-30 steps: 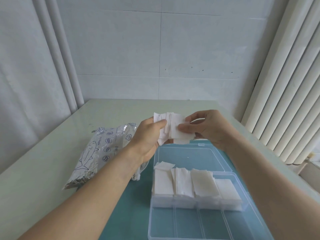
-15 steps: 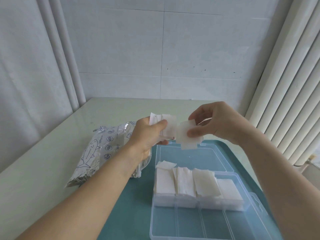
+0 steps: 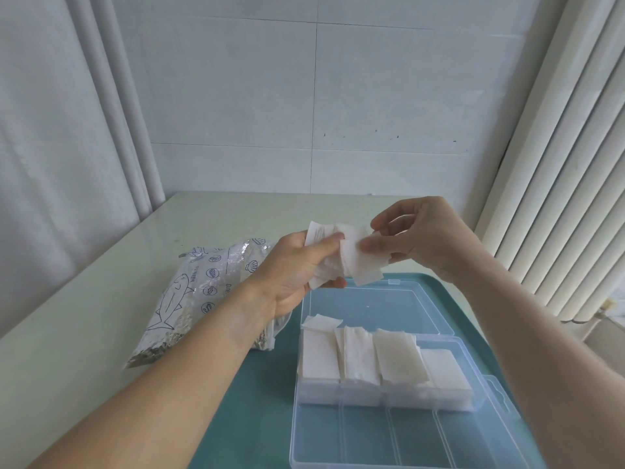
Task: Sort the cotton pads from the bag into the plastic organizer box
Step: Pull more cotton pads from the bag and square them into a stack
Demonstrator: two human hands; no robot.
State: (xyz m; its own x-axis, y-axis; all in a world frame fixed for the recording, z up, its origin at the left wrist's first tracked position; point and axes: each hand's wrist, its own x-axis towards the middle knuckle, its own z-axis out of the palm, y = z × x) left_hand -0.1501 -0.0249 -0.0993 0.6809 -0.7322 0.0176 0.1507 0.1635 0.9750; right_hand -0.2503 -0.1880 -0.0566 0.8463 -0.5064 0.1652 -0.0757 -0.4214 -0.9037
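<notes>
Hands meet above the far edge of the box lid. Left hand grips a small stack of pads, thumb across the front; how many pads is hard to tell, since palm and fingers cover most of the stack. Right hand pinches one pad btwn thumb and fingertips, this pad touching or overlapping the stack; its upper edge is hidden behind the fingers.

Box sits open on a teal tray, lid lying flat beyond it. Far row of compartments holds four piles of pads, a loose one tilted on the leftmost pile. Near row looks clear plastic only, though its bottom right is cut off by the frame edge.

Bag, silver foil w/ blue fish drawing, lies on the desk left of the tray, its near end partly behind the left forearm. Print on it is too small to read.
</notes>
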